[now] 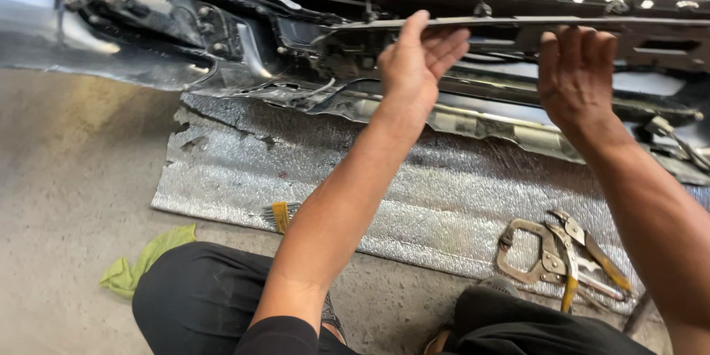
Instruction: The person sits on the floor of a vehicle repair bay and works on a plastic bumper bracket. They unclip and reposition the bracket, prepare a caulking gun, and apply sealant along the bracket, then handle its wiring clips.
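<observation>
A: What is held by the hands?

B: A long dark metal strip is held up by both. The left hand is cupped under it, with the thumb hooked over the top edge. The right hand is pressed against it further along, fingers up and close together. It cannot be told if the right fingers are curled round the strip or only laid flat on it.

A: Where is the strip?

B: It is kept right at the fingertips, stretched past the right hand to the side. Just behind the hands a big black car part is seen, with wires and bent shiny metal.

A: What is below the hands?

B: A silver padded sheet is spread on the concrete floor. Near the right arm some locking pliers and other pliers with yellow handles are laid on the sheet. Near the left arm a small wire brush is laid, and a green rag is left on the floor.

A: What could go wrong?

B: The strip is long and thin, so it could be bent if it is pushed harder at one end. It is only lightly held, so it could be dropped onto the tools. Fingers could be cut, because the torn metal edges close under the hands look sharp. The wires could also be pinched under the strip.
</observation>
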`<state>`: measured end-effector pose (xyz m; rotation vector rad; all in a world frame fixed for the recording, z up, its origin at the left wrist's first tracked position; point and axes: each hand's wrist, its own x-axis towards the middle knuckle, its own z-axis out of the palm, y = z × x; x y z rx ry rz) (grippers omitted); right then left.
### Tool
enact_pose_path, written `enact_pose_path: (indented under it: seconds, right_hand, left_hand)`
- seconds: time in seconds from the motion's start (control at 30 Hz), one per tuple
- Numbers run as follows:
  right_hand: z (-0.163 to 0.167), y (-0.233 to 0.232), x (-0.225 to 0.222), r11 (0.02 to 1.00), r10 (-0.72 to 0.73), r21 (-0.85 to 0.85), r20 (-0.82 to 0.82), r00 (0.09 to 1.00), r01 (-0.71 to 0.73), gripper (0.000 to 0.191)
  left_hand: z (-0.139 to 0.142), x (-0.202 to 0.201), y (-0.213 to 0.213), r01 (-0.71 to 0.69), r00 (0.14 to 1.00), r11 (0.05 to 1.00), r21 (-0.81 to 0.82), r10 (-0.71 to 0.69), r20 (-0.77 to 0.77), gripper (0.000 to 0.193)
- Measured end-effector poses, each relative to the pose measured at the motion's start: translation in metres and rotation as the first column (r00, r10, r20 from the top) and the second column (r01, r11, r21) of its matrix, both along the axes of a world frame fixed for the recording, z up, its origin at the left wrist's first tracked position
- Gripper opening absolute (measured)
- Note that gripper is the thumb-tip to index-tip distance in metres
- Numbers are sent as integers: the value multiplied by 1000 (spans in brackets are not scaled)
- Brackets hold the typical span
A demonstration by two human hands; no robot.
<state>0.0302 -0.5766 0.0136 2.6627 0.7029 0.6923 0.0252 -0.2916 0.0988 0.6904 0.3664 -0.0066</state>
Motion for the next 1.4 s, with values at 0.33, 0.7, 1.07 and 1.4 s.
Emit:
enact_pose_path:
  seconds: [0.33, 0.7, 1.07, 1.4]
  right_hand:
    - [2, 2, -1, 949, -113, 248, -303, 946, 193, 12]
    - [13, 17, -3, 961, -4, 276, -70, 998, 23, 35]
    - [54, 17, -7, 827, 189, 537, 13, 982, -166, 16]
    - [74, 3, -8, 706, 236, 677, -502, 832, 208, 16]
  left_hand:
    - [-12, 30, -1, -14, 999, 997, 74, 12, 35, 34]
    - [2, 19, -4, 43, 998, 997, 65, -40, -45, 33]
    - [36, 19, 5, 193, 960, 957, 216, -230, 160, 42]
    - [46, -78, 66, 701, 538, 185, 689, -771, -340, 32]
